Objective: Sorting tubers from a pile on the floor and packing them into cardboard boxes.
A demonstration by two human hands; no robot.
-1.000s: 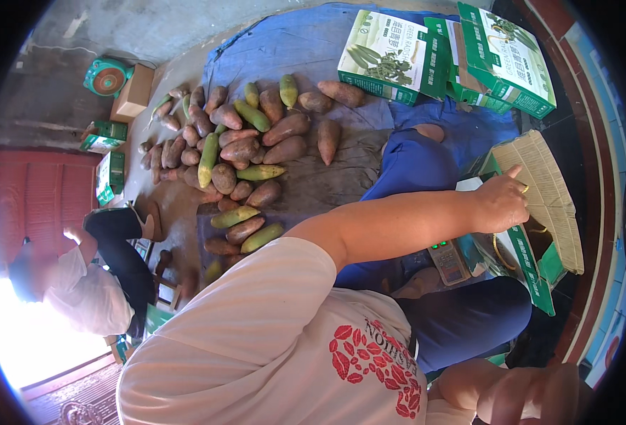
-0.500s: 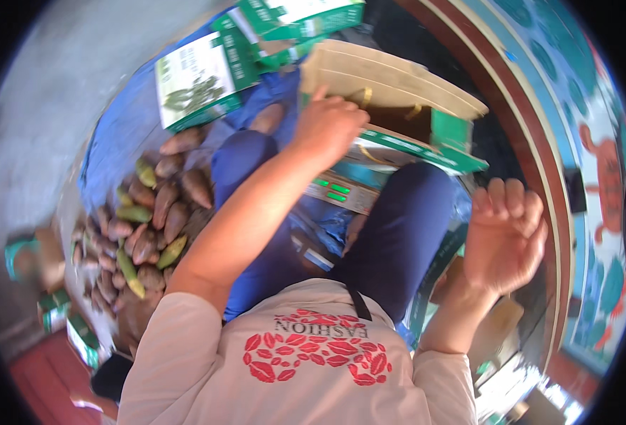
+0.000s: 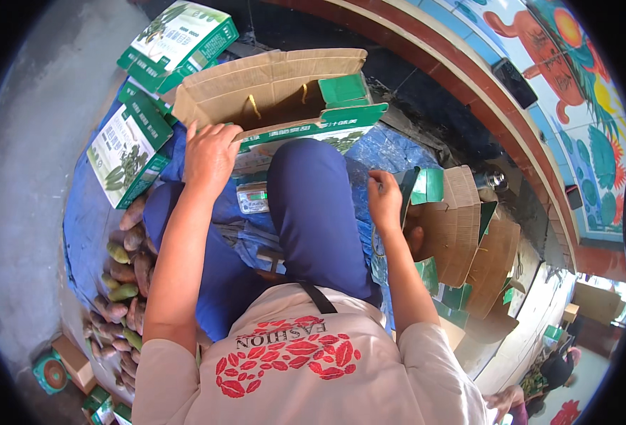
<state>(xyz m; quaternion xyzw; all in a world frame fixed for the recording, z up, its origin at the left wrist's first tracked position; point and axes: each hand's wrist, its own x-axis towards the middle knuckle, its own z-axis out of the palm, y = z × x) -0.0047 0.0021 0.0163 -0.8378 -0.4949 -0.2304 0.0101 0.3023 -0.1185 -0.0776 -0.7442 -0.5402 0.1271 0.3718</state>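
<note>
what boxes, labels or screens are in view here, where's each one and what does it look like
Open carton: ahead, left hand on its flap; brown inside, green-white outside.
Closed cartons: upper left on the blue sheet; green-white.
Flat carton: held by right hand; green, brown.
Small scale: between knees; grey display.

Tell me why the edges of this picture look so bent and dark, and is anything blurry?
Head view: the fisheye lens bows straight lines, such as the red curb, and leaves a black rim; daylight is bright and even, glaring white at the lower right; the left hand on the open carton and the right hand look sharp; the fruit pile smears slightly near the rim.
</note>
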